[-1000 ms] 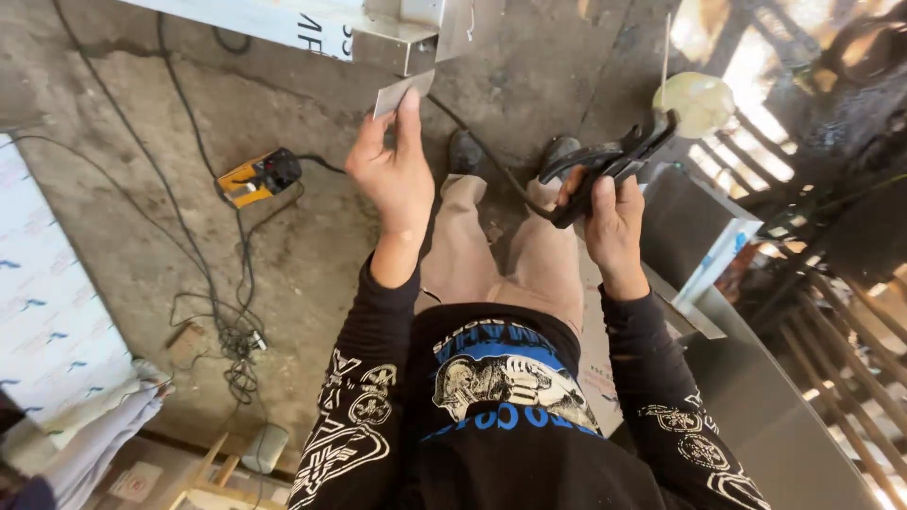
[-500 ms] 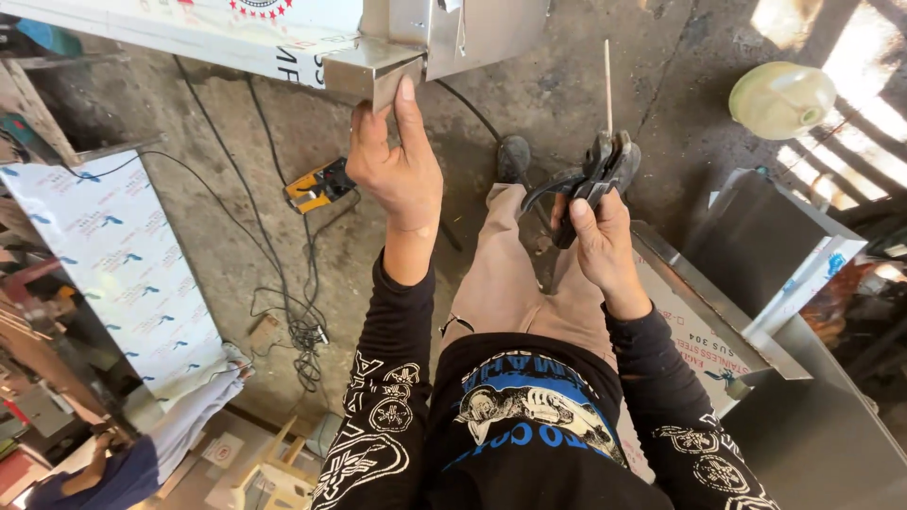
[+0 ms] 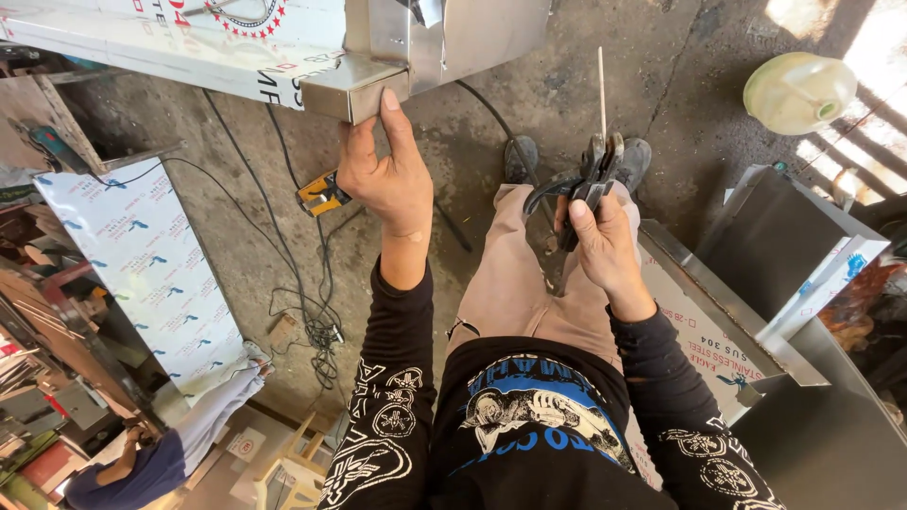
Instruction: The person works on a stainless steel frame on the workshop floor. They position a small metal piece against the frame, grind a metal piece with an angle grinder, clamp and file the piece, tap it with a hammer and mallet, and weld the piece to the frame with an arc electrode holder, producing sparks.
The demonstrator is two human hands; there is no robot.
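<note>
My left hand grips the corner of a folded stainless steel piece that juts from a larger sheet-metal assembly at the top of the view; the thumb lies up along its edge. My right hand is closed around a welding electrode holder with a thin rod pointing up from its jaws and a black cable looping from it. The rod tip stands well right of the steel piece and apart from it. Below are my legs and shoes on the concrete floor.
A film-covered steel sheet leans at the left. An orange and black tool and tangled black cables lie on the floor. Steel boxes and sheets stand at the right, a pale plastic jug behind them.
The view has tilted up and closer to the steel assembly. My left hand has stayed on the folded piece. My right hand has raised the holder, its rod now upright.
</note>
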